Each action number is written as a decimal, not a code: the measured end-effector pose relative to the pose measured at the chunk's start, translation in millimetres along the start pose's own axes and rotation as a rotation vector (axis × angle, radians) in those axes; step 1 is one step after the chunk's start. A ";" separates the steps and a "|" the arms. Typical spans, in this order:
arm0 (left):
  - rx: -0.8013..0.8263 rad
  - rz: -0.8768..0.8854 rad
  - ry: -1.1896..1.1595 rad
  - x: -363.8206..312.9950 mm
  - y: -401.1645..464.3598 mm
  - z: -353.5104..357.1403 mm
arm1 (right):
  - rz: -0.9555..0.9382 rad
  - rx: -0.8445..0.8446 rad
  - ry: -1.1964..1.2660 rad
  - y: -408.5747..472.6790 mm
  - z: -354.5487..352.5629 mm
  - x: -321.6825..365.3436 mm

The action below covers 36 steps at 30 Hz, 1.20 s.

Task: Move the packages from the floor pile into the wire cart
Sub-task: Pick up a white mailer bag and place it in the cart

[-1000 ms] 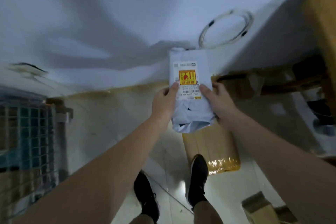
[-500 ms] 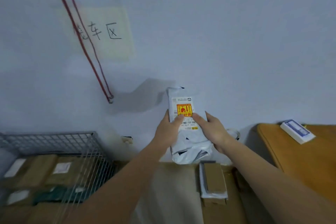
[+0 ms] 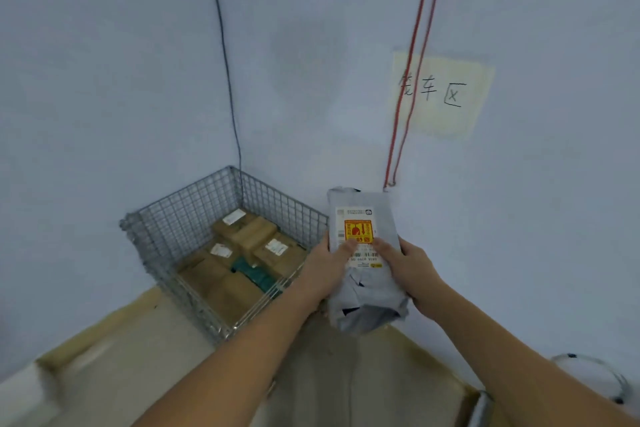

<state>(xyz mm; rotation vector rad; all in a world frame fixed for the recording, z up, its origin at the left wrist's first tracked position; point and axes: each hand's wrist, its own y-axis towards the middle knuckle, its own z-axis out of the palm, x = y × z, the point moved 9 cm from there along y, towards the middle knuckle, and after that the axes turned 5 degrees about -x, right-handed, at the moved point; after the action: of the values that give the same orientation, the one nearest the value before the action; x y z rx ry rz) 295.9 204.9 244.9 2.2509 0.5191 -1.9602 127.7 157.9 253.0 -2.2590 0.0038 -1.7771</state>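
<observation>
I hold a grey plastic mailer package with a white label and an orange sticker upright in front of me. My left hand grips its left edge with the thumb on the label. My right hand grips its right edge, thumb also on the label. The package hangs just right of the wire cart, which stands in the room corner. Inside the cart lie several brown cardboard boxes and a green package.
A red cord loop and a paper sign hang on the wall above the package. A black cable runs down the corner. A white cable coil lies at the lower right. Bare floor spreads in front of the cart.
My view has swung left, bringing the wire cart from the left edge toward the middle. The package stays held in both hands and is now beside the cart's right rim.
</observation>
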 end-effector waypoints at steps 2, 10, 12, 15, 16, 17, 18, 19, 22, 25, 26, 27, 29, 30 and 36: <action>-0.054 -0.011 -0.016 5.3 -7.3 -48.3 | -0.027 0.045 -0.026 -4.4 47.8 11.2; -0.266 0.009 0.021 31.0 -45.7 -251.5 | -0.111 0.245 -0.090 -29.3 249.1 56.3; -0.302 -0.001 0.044 42.3 -50.7 -297.3 | -0.125 0.281 -0.085 -36.0 295.0 59.4; -0.339 -0.014 0.050 57.1 -53.0 -354.2 | -0.134 0.335 -0.065 -44.0 355.5 67.4; -0.340 -0.023 0.052 62.2 -52.1 -369.9 | -0.129 0.341 -0.064 -44.9 372.9 69.2; -0.344 -0.032 0.047 66.2 -51.1 -385.1 | -0.120 0.348 -0.062 -45.5 389.1 70.8; -0.346 -0.045 0.044 72.2 -48.0 -399.0 | -0.113 0.359 -0.064 -44.6 404.3 71.0; -0.352 -0.055 0.039 76.0 -45.0 -412.5 | -0.106 0.365 -0.067 -42.1 418.8 70.6; -0.343 -0.067 0.039 86.3 -28.1 -446.1 | -0.090 0.385 -0.081 -26.9 460.2 70.7; -0.345 -0.076 0.017 95.0 -3.5 -478.1 | -0.096 0.411 -0.077 -4.8 500.6 78.0; -0.351 -0.079 0.015 98.4 6.1 -488.9 | -0.100 0.422 -0.073 3.2 513.8 81.5; -0.363 -0.079 0.010 100.2 15.4 -500.2 | -0.102 0.434 -0.073 11.5 527.2 85.0; -0.388 -0.097 -0.006 105.3 34.7 -524.1 | -0.098 0.460 -0.072 27.6 554.9 91.2; -0.393 -0.103 -0.019 107.1 44.8 -535.7 | -0.095 0.477 -0.073 35.2 569.2 95.2; -0.443 -0.111 -0.023 117.2 102.3 -612.2 | -0.112 0.536 -0.090 81.5 654.8 122.6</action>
<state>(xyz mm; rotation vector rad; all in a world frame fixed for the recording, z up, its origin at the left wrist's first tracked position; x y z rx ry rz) 916.8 316.6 213.6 1.9555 0.9826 -1.7015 796.7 193.9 213.1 -1.9676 -0.5570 -1.4924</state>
